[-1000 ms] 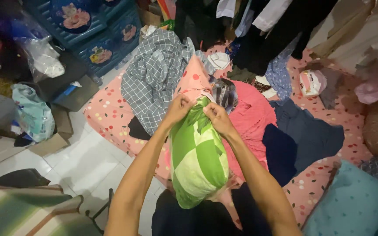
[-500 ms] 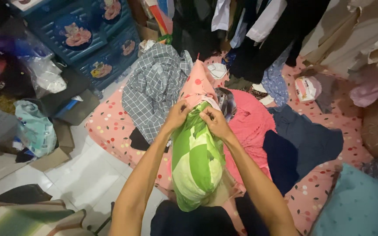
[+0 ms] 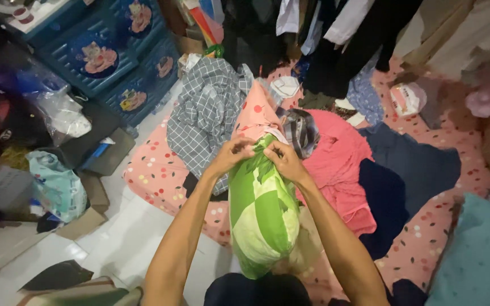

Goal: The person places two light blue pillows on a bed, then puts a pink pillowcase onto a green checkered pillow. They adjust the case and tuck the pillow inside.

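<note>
Hands gripped the green pillow (image 3: 262, 209) at its far end, left hand (image 3: 231, 157) and right hand (image 3: 283, 160) pinching bunched fabric; its length ran toward the person.

Green-checked stuffed pillow (image 3: 262, 212), upright on lap, top end bunched.

The pillow (image 3: 263, 209) stands before the checked shirt (image 3: 208, 110), seemingly on the mattress (image 3: 154, 164).

both bare arms reach forward, left hand (image 3: 231, 156) and right hand (image 3: 283, 160) pinched shut, nearly touching.
</note>
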